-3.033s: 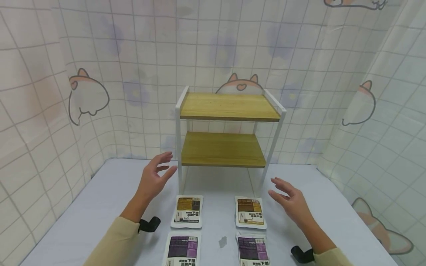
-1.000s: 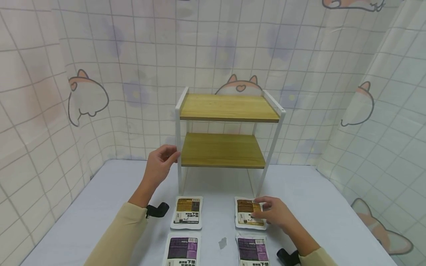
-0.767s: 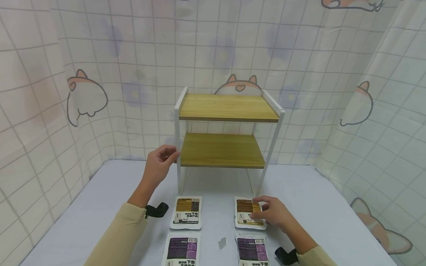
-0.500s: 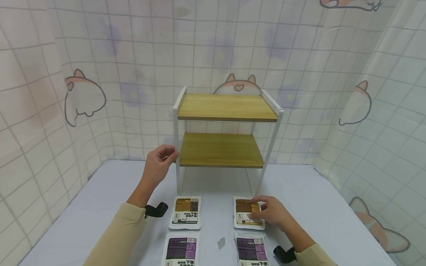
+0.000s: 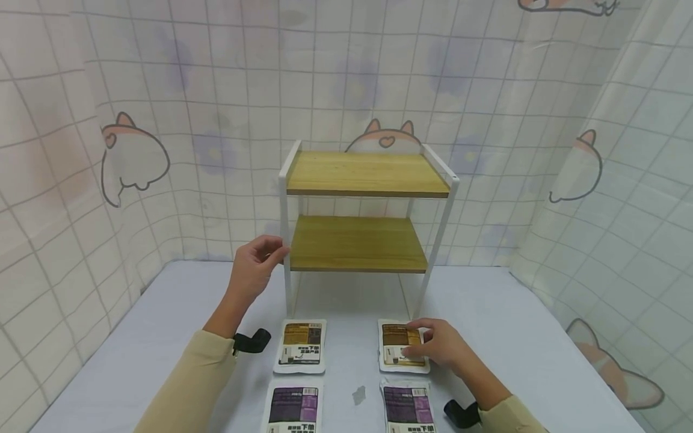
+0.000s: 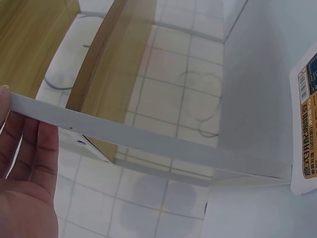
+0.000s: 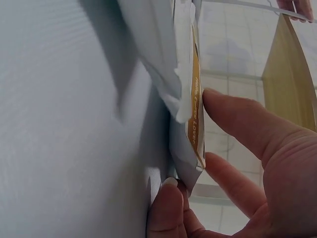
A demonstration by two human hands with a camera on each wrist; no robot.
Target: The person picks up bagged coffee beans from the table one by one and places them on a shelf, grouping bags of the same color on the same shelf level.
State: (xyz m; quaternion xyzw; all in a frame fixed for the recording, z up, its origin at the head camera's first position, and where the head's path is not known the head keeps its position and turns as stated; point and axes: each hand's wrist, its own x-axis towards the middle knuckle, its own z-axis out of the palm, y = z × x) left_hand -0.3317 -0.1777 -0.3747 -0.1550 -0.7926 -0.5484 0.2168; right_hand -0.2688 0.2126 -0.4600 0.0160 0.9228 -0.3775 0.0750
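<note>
Three seconds back both your hands hung spread in the air. Now your left hand point(image 5: 254, 264) has come to the white front post of the rack point(image 5: 283, 240), at about 10 o'clock from the middle of the worktop point(image 5: 530, 343), and its fingers point(image 6: 29, 148) wrap the post. Your right hand point(image 5: 441, 346) has dropped onto the brown packet point(image 5: 397, 346) at about 4 o'clock. The wrist view shows the thumb point(image 7: 166, 206) under the packet's edge and the fingers on top, so you are pinching it and one edge has come up off the worktop. In the last second neither hand has moved much. It looks like the rack is being held steady while the packet starts to lift.

Around you lie three more packets: another brown one point(image 5: 302, 346) at 7 o'clock, and two purple ones point(image 5: 294, 406) point(image 5: 409, 409) nearer to you. The rack's two wooden shelves point(image 5: 357, 243) are bare. The right front post point(image 5: 433, 252) stands just behind the pinched packet, so it could bump there.
</note>
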